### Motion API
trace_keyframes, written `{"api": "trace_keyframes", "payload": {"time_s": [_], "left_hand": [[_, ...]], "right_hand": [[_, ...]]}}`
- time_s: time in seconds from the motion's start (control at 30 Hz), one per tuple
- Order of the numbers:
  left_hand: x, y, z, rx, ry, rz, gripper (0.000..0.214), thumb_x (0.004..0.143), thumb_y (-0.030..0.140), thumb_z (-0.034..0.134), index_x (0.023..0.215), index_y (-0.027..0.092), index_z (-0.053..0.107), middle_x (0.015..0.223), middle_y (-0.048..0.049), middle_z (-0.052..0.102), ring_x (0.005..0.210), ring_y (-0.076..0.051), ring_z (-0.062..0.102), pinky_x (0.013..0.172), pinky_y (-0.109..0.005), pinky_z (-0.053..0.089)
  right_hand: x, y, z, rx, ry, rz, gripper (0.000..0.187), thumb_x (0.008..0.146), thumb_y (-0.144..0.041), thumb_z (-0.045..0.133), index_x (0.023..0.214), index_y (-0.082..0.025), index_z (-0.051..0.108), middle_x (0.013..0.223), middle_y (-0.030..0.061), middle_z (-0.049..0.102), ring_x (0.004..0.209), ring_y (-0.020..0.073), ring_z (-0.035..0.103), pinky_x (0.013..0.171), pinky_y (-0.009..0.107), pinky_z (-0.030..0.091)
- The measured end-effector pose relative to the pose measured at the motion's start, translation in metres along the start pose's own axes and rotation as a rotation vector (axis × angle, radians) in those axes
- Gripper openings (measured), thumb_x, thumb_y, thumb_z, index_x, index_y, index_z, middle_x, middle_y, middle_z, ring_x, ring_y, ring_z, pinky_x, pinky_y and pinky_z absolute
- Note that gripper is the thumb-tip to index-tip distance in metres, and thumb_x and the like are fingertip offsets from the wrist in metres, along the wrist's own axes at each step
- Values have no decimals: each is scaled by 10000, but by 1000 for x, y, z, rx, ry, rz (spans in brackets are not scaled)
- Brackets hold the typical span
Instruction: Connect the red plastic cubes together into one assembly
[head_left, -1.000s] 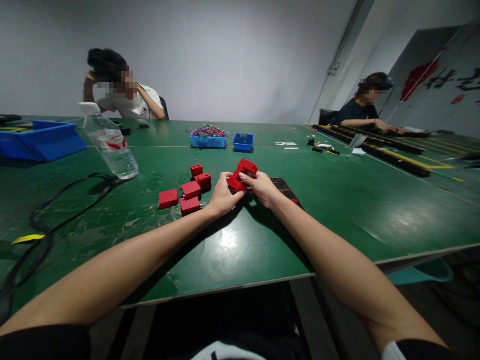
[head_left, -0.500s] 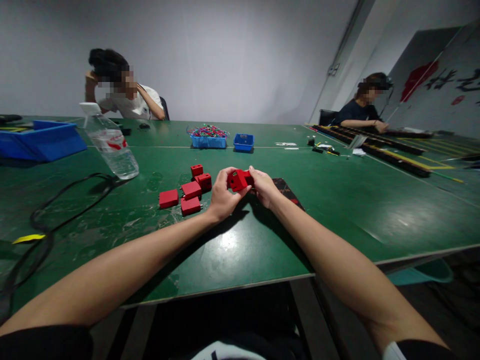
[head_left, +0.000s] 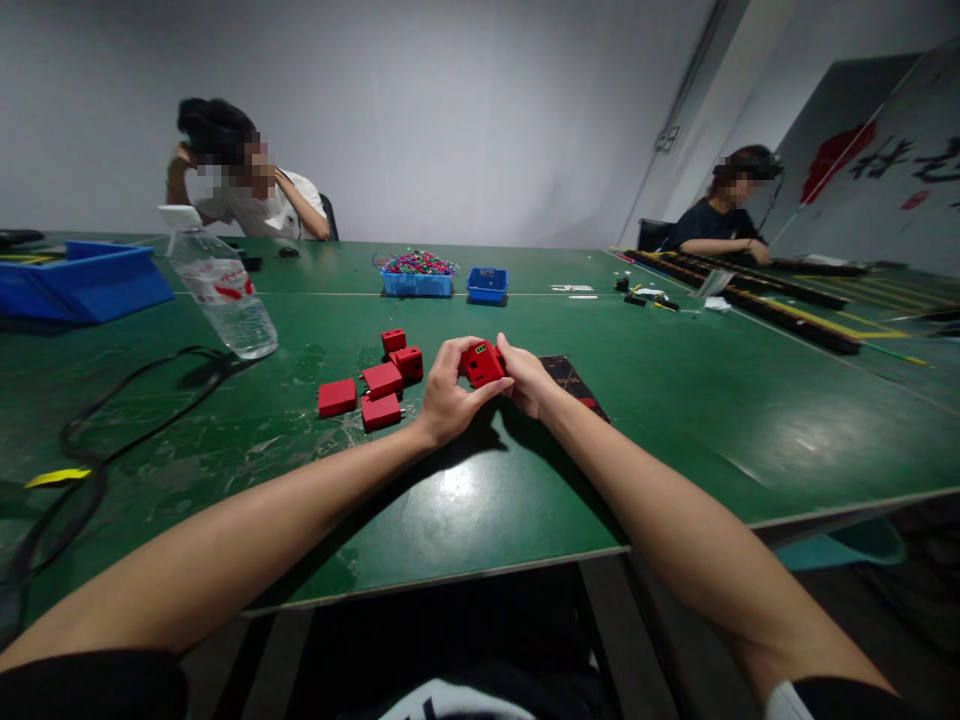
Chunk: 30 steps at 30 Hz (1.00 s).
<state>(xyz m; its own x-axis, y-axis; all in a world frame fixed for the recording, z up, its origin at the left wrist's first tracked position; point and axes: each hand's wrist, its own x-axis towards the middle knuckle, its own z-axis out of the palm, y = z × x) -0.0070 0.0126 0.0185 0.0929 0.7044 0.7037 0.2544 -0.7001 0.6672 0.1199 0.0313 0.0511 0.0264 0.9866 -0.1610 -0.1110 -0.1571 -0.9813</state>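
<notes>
Both of my hands grip one small red block (head_left: 482,363) just above the green table (head_left: 675,420). My left hand (head_left: 448,395) pinches its left side with thumb and fingers. My right hand (head_left: 527,377) is closed on its right side. A small green and yellow spot shows on the block's top face. To the left, several more red blocks (head_left: 379,383) lie loose on the table, close to my left hand. A dark flat card (head_left: 574,382) lies under and behind my right hand.
A plastic water bottle (head_left: 221,288) and a black cable (head_left: 112,420) lie at left, a blue bin (head_left: 79,280) far left. Two small blue trays (head_left: 442,280) stand mid-table. One person sits at the back left, another at the right by long black strips (head_left: 780,305).
Two separate red pieces were in my hands a second ago; now they show as one compact block, turned so its marked face points up. My hands have drawn closer together.
</notes>
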Motion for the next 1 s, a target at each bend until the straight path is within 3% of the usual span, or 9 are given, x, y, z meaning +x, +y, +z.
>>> {"api": "trace_keyframes", "payload": {"time_s": [0.2,0.33,0.57,0.77,0.9,1.0], "left_hand": [[0,10,-2,34,-81,49,470,802,354,668,1232,225,530,1211,-91,536,1145,-218,542,971,-347,480],[0,7,-1,34,-142,91,476,813,222,586,1279,222,493,1275,-91,523,1214,-223,502,1045,-382,429],[0,-11,6,-60,-171,-74,588,756,132,532,1307,169,332,1335,-148,433,1279,-244,448,1105,-439,348],[0,-12,7,-73,-172,-225,601,735,137,545,1286,177,310,1145,-98,527,1007,-195,571,978,-425,436],[2,-8,6,-68,-159,-361,607,723,140,569,1277,180,323,926,-22,572,766,-148,569,843,-369,478],[5,-9,5,-48,-103,-494,630,705,130,594,1276,184,335,869,-3,569,702,-138,560,781,-339,477]], "right_hand": [[5,0,-1,159,71,91,482,930,-619,311,746,-213,495,619,32,624,561,155,606,531,260,479],[9,-2,-6,315,88,20,536,924,-643,284,778,-196,540,608,41,633,590,164,627,554,266,499],[3,-9,-5,379,187,-101,480,897,-621,416,746,-189,561,567,-15,618,465,106,557,467,212,440],[4,-9,-5,434,184,-126,433,895,-551,487,690,-179,572,559,-25,614,454,94,542,439,206,426],[5,-9,-6,462,157,-125,443,922,-522,452,672,-177,576,590,-7,642,502,102,571,488,213,463],[3,-10,-3,462,86,-159,470,929,-535,421,681,-178,598,627,21,672,576,126,620,558,234,500]]}}
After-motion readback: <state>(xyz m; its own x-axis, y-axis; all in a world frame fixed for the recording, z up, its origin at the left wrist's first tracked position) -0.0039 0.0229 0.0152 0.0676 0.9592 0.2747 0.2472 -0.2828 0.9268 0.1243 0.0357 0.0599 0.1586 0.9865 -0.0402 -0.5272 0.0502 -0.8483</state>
